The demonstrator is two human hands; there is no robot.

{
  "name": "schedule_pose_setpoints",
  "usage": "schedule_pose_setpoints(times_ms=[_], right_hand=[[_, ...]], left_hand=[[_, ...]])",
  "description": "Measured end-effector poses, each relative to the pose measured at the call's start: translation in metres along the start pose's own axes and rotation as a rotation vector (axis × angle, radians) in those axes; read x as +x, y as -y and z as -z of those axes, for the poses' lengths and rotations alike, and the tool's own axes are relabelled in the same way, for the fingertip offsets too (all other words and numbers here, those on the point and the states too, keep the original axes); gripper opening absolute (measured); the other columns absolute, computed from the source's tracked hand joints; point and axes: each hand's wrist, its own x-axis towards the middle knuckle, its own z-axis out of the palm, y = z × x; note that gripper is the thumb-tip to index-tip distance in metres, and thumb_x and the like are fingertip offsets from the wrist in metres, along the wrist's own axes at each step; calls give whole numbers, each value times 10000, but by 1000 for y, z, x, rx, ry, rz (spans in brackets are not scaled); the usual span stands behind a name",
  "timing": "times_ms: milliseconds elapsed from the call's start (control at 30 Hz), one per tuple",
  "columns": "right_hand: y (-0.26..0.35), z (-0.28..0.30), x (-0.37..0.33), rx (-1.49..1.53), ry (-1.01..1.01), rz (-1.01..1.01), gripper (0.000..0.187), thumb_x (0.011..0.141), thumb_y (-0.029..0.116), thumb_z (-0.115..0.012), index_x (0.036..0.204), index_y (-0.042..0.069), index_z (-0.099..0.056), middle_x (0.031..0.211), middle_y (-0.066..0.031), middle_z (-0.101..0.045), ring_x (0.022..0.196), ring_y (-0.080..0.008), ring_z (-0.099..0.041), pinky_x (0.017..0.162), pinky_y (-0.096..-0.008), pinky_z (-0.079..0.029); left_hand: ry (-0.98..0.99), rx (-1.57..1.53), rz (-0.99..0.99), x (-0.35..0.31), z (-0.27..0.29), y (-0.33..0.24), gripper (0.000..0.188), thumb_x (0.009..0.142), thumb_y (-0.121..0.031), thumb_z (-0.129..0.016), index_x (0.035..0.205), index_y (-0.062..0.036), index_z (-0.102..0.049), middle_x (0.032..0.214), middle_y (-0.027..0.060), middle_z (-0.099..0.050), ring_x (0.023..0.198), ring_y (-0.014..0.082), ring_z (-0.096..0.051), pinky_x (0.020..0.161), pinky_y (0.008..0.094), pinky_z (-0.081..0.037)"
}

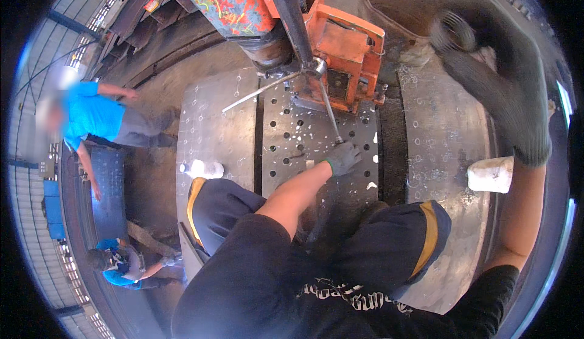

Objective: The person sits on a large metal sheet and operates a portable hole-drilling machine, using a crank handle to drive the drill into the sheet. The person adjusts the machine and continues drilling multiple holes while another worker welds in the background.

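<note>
My left hand (pixel 344 158), in a grey glove, is closed around the lower end of a thin metal lever rod (pixel 329 113). That rod runs from the hub of an orange drilling machine (pixel 344 47), which stands on a steel plate (pixel 283 208) with rows of drilled holes. A second rod (pixel 258 94) points left from the hub, and a thick one (pixel 292 20) rises toward me. Raised close to the camera at the right is my gloved right hand (pixel 517 65). Its fingers and thumb curl together around a blurred, ribbed round shape that I cannot make out.
A white plastic bottle (pixel 204 169) rests by my left knee; a white cup-like container (pixel 491 175) stands at the right. Dark gaps separate the plates. White chips lie around the holes. Two people in blue shirts (pixel 91 111) are at the left, one lower down (pixel 125 265).
</note>
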Motion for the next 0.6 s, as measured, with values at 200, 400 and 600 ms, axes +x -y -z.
schedule_pose_setpoints(times_ms=[200,400,600], right_hand=[[62,-10,96,228,244,349,346,930,258,-801,1180,22,-766,1228,-156,-771,1081,-213,-732,914,-309,-620],[72,-42,133,437,407,305,396,913,253,-816,1168,-41,-746,1202,-179,-774,980,-231,-758,877,-306,-634],[67,-54,122,162,235,411,411,912,228,-837,1252,18,-740,1287,-123,-741,1079,-218,-727,1002,-358,-572]], left_hand=[[-330,-11,2,-10,-13,3,392,911,-376,-716,1224,-141,-704,1211,96,-678,1117,273,-635,1005,433,-459],[-65,-112,9,1,1,-1,573,886,-421,-754,1366,-124,-660,1416,135,-612,1331,309,-561,1141,463,-412],[-92,-215,-24,-11,15,0,608,887,-437,-744,1408,-139,-652,1444,130,-628,1367,332,-561,1197,491,-386]])
